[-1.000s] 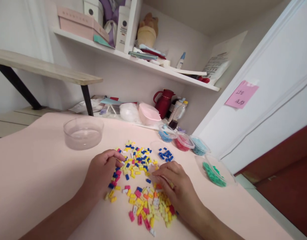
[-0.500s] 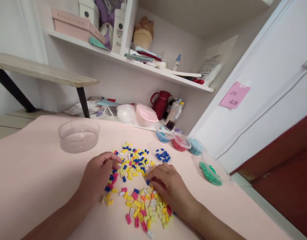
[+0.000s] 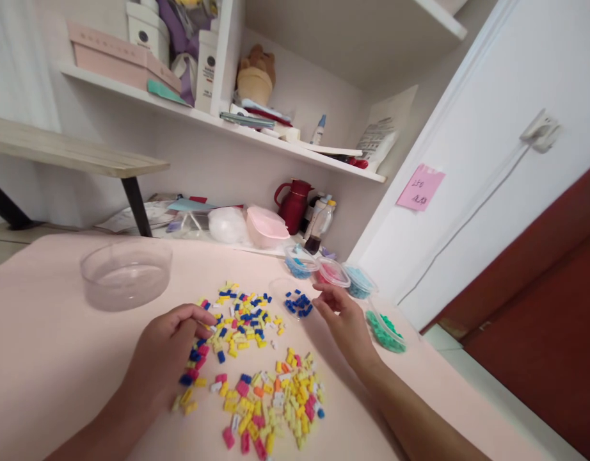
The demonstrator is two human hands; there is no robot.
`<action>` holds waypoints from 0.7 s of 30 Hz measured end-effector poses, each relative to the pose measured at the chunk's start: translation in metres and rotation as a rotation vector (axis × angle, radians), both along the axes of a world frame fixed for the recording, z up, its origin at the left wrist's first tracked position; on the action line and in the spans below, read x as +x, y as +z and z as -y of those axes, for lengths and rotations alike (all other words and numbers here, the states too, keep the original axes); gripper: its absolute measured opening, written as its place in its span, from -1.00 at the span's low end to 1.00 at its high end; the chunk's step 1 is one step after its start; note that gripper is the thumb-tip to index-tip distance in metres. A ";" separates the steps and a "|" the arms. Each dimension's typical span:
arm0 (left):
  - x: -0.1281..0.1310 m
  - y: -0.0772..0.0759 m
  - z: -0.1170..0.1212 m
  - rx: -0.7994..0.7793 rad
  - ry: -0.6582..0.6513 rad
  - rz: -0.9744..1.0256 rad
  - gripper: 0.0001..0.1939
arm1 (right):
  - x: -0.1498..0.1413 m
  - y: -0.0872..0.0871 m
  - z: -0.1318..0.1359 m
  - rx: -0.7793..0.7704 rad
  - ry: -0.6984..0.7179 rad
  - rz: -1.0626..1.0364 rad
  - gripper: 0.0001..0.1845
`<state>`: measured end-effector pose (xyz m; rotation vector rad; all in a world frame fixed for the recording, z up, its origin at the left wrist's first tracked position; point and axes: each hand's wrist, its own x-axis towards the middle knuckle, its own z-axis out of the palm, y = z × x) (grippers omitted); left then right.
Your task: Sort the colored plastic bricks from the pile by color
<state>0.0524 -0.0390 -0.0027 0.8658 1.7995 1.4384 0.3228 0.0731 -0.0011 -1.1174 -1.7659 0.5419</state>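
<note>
Several small yellow, blue, pink and white bricks [image 3: 244, 317] lie scattered on the pink table [image 3: 55, 365], with a second heap [image 3: 276, 397] nearer to me. My left hand [image 3: 167, 352] rests at the left edge of the scatter, fingers curled, fingertips down among the bricks; what they grip is hidden. My right hand [image 3: 343, 317] hovers just right of a small clear dish of dark blue bricks [image 3: 297, 302]. Its fingers are apart and point at the dish, with nothing visible between them.
A large clear bowl [image 3: 125, 275] stands at the left. Small tubs of blue [image 3: 299, 262], red [image 3: 333, 274], light blue [image 3: 359, 282] and green [image 3: 386, 323] bricks line the right side. Behind are a pink lidded box [image 3: 266, 225], a dark red jug [image 3: 292, 205] and bottles [image 3: 318, 221].
My right hand has lifted off the near heap and moved up and right to the dish of blue bricks, its fingers now apart. My left hand stayed put. The view shifted.
</note>
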 end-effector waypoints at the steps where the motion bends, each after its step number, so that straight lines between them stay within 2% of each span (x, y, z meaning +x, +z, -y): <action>1: 0.000 0.000 0.000 -0.001 -0.002 -0.002 -0.79 | 0.002 0.001 0.000 -0.011 -0.005 -0.033 -0.62; 4: -0.001 -0.002 -0.001 0.001 -0.009 0.000 -0.79 | -0.001 0.006 0.012 -0.036 0.020 -0.107 -0.64; 7: -0.001 -0.004 -0.002 0.017 -0.002 0.005 -0.80 | -0.013 0.015 0.039 -0.034 0.128 -0.018 -0.73; 9: -0.001 -0.005 -0.003 0.022 -0.005 -0.005 -0.80 | -0.022 0.019 0.058 0.024 0.284 0.110 -0.76; 12: -0.001 -0.005 -0.003 0.012 -0.021 -0.024 -0.78 | -0.034 0.017 0.078 0.151 0.557 0.318 -0.68; 14: -0.001 -0.005 -0.003 0.007 -0.022 -0.026 -0.77 | -0.041 0.010 0.083 0.226 0.639 0.418 -0.61; 18: -0.001 -0.004 -0.001 -0.002 -0.027 -0.015 -0.77 | -0.051 -0.006 0.081 0.275 0.604 0.563 -0.56; 21: 0.000 -0.003 0.000 0.010 -0.033 -0.024 -0.76 | -0.055 -0.010 0.079 0.261 0.545 0.599 -0.61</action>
